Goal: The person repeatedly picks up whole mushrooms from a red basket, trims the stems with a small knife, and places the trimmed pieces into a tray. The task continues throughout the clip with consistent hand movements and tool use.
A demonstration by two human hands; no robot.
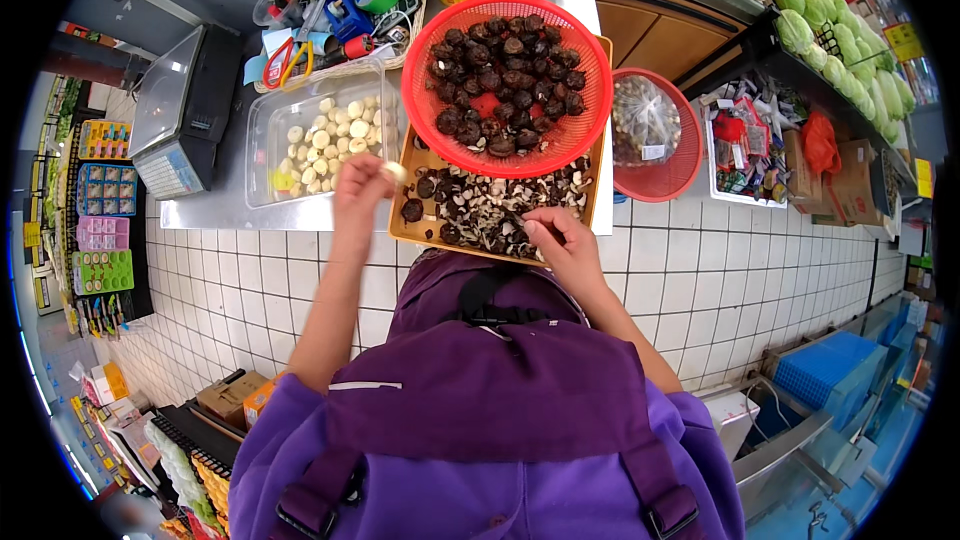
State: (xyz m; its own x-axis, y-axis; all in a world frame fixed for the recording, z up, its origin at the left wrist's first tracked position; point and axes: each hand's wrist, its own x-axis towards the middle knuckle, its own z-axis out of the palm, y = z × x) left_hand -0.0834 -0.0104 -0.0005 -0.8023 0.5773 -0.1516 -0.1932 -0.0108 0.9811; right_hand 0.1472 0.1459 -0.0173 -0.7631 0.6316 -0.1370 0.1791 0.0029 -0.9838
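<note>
Between the fingers of my left hand [364,184] is a peeled, cream-coloured water chestnut [394,171], held over the gap between the clear plastic container [259,157] and the orange tray [395,221]. Peeled water chestnuts [321,139] lie in that container. My right hand [562,240] is over the tray's front right part, thumb and forefinger close together; whether a small tool is between them cannot be told. Dark and pale peelings [487,217] cover much of the tray. A red plastic colander [416,82] with dark unpeeled water chestnuts [517,79] rests over the tray's back.
A basket [409,52] with scissors [289,64], tape and tools stands at the back left, beside a black weighing scale [180,112]. Right of the table, a red basket [660,187] holds a plastic bag of produce [645,120]. A white box [712,172] of packets stands farther right.
</note>
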